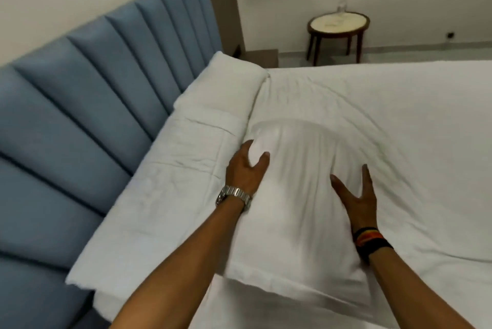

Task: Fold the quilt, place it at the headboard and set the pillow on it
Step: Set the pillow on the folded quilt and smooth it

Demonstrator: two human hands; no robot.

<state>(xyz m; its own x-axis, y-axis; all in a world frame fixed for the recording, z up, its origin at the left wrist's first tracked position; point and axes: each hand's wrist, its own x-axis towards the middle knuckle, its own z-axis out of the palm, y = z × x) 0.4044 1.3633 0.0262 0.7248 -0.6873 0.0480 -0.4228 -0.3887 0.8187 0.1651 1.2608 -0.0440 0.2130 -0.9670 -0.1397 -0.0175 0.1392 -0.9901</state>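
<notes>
The folded white quilt (pixel 170 184) lies as a long strip along the blue padded headboard (pixel 80 105). A white pillow (pixel 298 195) lies on the sheet beside the quilt, not on top of it, blurred with motion. My left hand (pixel 246 168), with a metal watch on the wrist, grips the pillow's left edge where it meets the quilt. On the pillow's right side, my right hand (pixel 358 198), with dark wristbands, presses with the fingers spread.
The bed's white sheet (pixel 399 128) stretches to the right. Beyond the bed, a small round wooden side table (pixel 338 25) carries a clear bottle (pixel 342 1). A low brown nightstand (pixel 262 55) stands by the headboard's far end.
</notes>
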